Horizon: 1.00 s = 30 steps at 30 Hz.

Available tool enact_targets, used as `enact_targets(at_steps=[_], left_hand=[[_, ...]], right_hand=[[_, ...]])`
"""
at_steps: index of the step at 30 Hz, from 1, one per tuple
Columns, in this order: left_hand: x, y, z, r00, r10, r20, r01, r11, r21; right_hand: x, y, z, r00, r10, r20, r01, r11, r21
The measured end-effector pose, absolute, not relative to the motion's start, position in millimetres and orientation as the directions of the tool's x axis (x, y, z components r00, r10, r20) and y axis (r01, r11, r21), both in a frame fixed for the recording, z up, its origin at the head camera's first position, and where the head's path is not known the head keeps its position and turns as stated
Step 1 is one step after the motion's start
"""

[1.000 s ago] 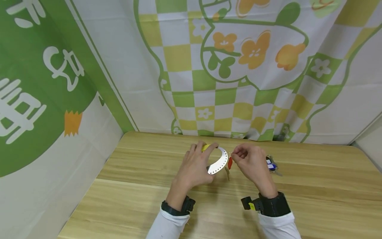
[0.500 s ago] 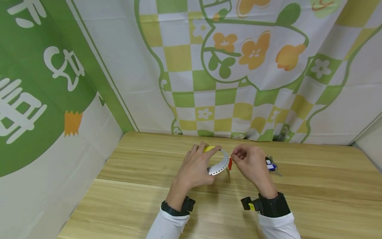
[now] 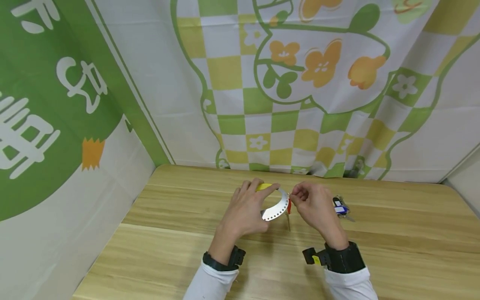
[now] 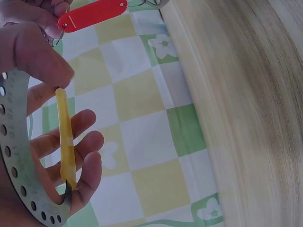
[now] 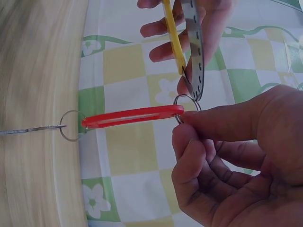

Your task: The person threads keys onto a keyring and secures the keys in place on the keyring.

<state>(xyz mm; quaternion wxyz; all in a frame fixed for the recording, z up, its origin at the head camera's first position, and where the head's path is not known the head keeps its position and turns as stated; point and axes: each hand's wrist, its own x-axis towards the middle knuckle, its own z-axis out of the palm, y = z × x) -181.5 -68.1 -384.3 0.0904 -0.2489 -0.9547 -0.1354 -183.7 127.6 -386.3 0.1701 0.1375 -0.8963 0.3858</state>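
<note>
My left hand (image 3: 243,208) grips a crescent-shaped metal plate (image 3: 276,211) with a row of small holes along its outer edge. A yellow grip strip (image 4: 66,137) spans the plate's open side, with the fingers behind it. Between thumb and forefinger, my right hand (image 3: 315,204) pinches a split ring (image 5: 186,95) fixed to a red key tag (image 5: 132,116). From the tag's other end a key (image 5: 31,130) hangs on a second ring. In the right wrist view, the pinched ring overlaps the tip of the plate.
A bunch of keys with a blue and a black tag (image 3: 340,208) lies on the wooden table (image 3: 157,241), right of my right hand. Behind the table hangs a checked, flowered cloth (image 3: 270,121). A green and white cloth (image 3: 112,166) covers the left side.
The left hand has shifted the plate slightly right, and its tilt has changed. The plate's edge now meets the pinched ring, where a small gap showed before. The right hand barely moves.
</note>
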Motion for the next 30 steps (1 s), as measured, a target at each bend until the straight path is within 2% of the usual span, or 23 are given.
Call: enact_targets(at_steps=[15,30], left_hand=[[-181.6,-66.2,-382.9,-0.853,0.456,0.255,0.503,0.85,0.16],[-182.4,-66.2,-383.3,-0.849,0.46,0.261,0.505,0.851,0.145]], right_hand=[[-180.8,127.7,-385.9,-0.957,-0.12,0.266,-0.283,0.6,-0.748],[-182.8,124.6,-385.9,-0.963,-0.114,0.244,-0.263,0.598,-0.757]])
